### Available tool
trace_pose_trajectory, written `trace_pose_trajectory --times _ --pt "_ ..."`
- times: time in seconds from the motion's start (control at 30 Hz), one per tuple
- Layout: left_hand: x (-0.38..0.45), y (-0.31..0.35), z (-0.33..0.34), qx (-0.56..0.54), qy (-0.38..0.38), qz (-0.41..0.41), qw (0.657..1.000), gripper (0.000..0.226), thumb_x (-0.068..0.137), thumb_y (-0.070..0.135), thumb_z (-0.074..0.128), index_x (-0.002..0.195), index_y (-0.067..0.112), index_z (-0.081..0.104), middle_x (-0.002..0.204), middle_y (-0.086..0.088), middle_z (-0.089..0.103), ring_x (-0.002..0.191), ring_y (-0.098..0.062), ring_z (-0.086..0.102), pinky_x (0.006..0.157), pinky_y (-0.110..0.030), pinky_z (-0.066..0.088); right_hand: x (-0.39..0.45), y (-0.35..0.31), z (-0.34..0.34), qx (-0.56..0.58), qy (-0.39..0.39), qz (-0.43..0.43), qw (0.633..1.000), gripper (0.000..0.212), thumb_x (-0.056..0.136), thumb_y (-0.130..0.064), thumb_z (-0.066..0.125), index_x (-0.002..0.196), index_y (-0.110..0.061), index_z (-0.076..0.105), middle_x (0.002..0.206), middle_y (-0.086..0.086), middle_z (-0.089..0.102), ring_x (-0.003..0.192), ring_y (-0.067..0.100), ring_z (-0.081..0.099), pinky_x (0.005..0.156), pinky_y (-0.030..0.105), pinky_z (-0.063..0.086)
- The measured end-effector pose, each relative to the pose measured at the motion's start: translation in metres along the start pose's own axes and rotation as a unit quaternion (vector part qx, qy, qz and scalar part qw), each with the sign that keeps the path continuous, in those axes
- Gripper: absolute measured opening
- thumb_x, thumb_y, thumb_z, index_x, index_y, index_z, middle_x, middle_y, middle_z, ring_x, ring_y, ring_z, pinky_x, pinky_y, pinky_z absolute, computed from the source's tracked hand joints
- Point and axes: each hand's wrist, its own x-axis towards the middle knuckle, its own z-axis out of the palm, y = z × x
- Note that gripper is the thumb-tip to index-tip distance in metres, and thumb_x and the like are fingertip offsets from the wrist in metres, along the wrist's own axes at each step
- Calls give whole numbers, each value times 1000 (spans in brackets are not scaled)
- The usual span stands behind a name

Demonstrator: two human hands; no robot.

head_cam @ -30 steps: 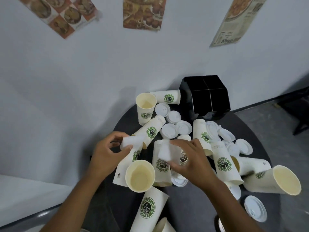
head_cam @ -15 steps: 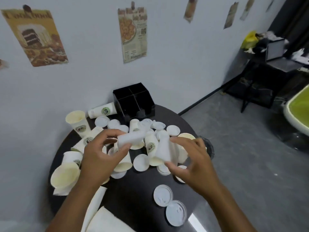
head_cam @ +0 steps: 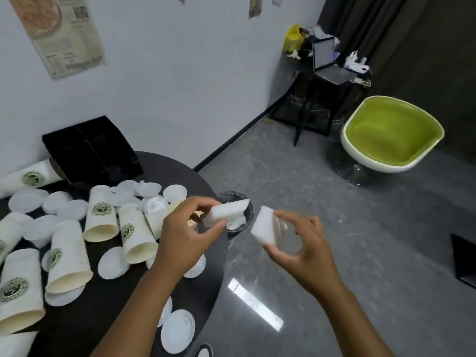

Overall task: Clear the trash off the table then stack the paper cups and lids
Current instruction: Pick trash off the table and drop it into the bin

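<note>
On the round black table (head_cam: 203,292), paper cups (head_cam: 68,256) lie tipped on their sides among scattered white lids (head_cam: 177,331), with a black divided organizer (head_cam: 90,148) at the back against the wall. Just past the table's right edge, a small bin (head_cam: 247,215) lined with a dark bag stands on the grey floor. The left hand (head_cam: 185,235) pinches a white paper scrap (head_cam: 226,211) above the bin, and the right hand (head_cam: 304,243) pinches a second white scrap (head_cam: 265,229) just beside it. Farther right stand a cluttered side table (head_cam: 332,73) and a green chair (head_cam: 391,132).
</note>
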Motion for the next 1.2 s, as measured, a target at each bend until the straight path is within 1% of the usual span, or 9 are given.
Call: trace_pose_trajectory --times 0.13,0.3,0.4,0.53,0.6,0.87,0.97,1.1,1.2 --pt "25 -6 44 -17 -21 -4 1000 37 77 10 88 102 32 70 100 18 70 90 -13 65 76 -19 53 13 28 -23 -5 19 28 999 66 72 -34 86 128 -47 54 122 -44 48 109 2 47 88 2 35" --pt "56 0 84 5 -32 -19 999 41 77 12 87 96 42 66 102 22 68 93 -8 65 77 -20 52 47 66 -42 15 20 38 999 58 75 -44 79 129 -40 58 123 -27 55 114 9 53 91 13 41" --pt "79 -6 112 20 -14 -38 999 41 78 11 86 95 42 65 103 23 68 94 -9 65 78 -21 52 77 101 -41 32 -10 36 999 58 76 -37 82 128 -38 57 122 -26 53 113 8 53 91 11 38" --pt "98 -31 157 23 38 -103 994 37 79 13 87 94 39 66 95 20 70 85 -4 65 71 -16 51 122 161 -25 60 -74 27 995 60 77 -33 85 129 -38 56 121 -30 51 113 5 52 89 5 36" --pt "103 -49 182 18 90 -151 984 35 78 14 88 93 37 66 92 16 71 77 -1 63 66 -12 49 149 193 -12 80 -106 22 991 59 77 -35 85 128 -40 55 119 -27 52 111 3 51 86 4 35" --pt "136 -118 244 44 223 -272 935 28 81 14 86 92 28 64 86 10 69 73 4 63 61 -9 47 232 281 67 119 -228 22 966 59 79 -34 83 127 -43 50 121 -27 47 109 2 49 83 9 38" --pt "149 -152 267 32 233 -323 916 26 83 13 84 95 26 64 87 11 69 78 1 66 65 -23 58 256 309 104 121 -264 24 956 59 79 -32 83 128 -41 51 122 -27 47 111 6 50 85 16 41" --pt "168 -212 293 43 232 -368 900 27 83 8 82 90 24 61 85 8 68 74 -3 65 62 -7 47 283 343 155 106 -302 34 947 60 77 -40 79 129 -40 51 123 -28 46 114 8 50 93 29 50" --pt "178 -269 309 57 241 -394 885 24 83 8 81 90 20 61 82 3 66 73 -8 63 60 -7 44 300 372 202 83 -339 16 937 63 76 -46 73 133 -36 49 125 -23 47 117 11 50 98 36 50"
